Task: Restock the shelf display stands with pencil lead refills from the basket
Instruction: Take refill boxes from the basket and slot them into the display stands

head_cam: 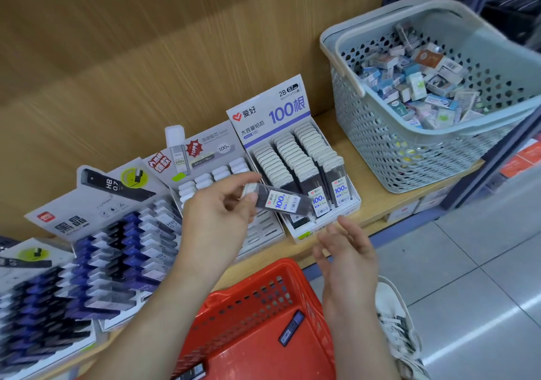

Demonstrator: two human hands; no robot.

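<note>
Left forearm (164, 306) bare, rising past left side of red basket (254, 286). Left hand (222, 212) beyond basket's far rim, thumb and fingertips pinching capped end of refill case (281, 201), case pointing right. Right forearm (357, 335) over basket's right edge. Right hand (348, 251) just past far right corner, fingers loose and spread, holding nothing, palm turned toward left hand.

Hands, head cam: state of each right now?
Left hand: pinches a lead refill case by its white cap end.
Right hand: open, fingers relaxed, holding nothing.
</note>
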